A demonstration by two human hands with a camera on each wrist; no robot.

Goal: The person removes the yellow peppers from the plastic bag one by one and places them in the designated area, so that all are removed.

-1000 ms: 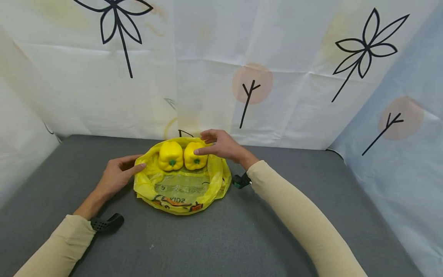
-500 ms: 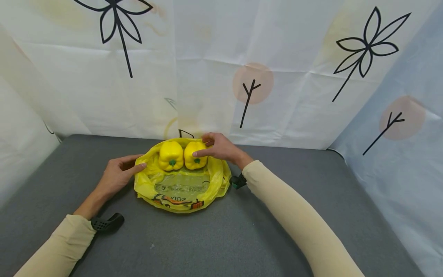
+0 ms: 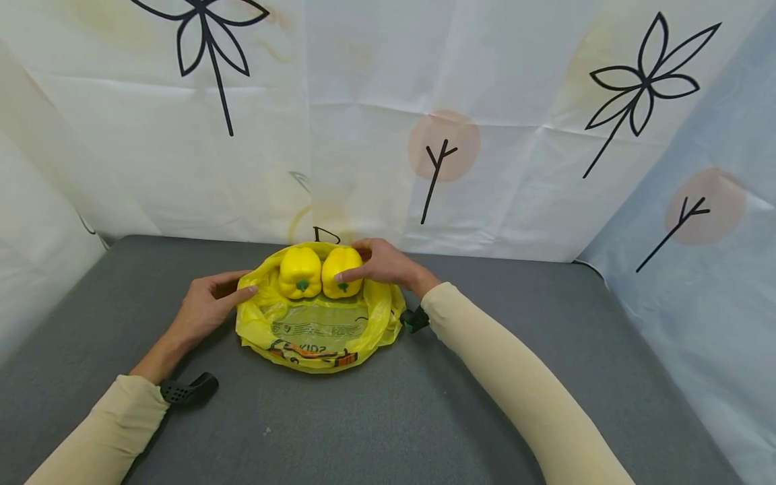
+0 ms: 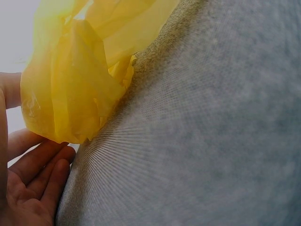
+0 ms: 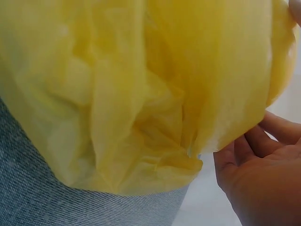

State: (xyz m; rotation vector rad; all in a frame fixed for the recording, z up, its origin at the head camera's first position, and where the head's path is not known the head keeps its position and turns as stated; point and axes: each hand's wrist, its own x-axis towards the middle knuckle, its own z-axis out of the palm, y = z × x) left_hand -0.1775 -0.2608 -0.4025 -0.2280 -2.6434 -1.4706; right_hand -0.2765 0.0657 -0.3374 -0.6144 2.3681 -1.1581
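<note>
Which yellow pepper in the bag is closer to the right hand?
The right yellow bell pepper: the right hand partly covers it, while the left yellow bell pepper sits farther off, with no hand over it.

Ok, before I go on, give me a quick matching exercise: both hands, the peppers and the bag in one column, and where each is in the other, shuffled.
Things
1. left hand
2. right hand
3. two peppers
4. bag

Places, in the head view
A. side by side inside the bag
B. on the grey table, mouth open
C. at the bag's left edge
D. at the right pepper, thumb in front of it

Pairs: 1-C; 2-D; 3-A; 4-B
</note>
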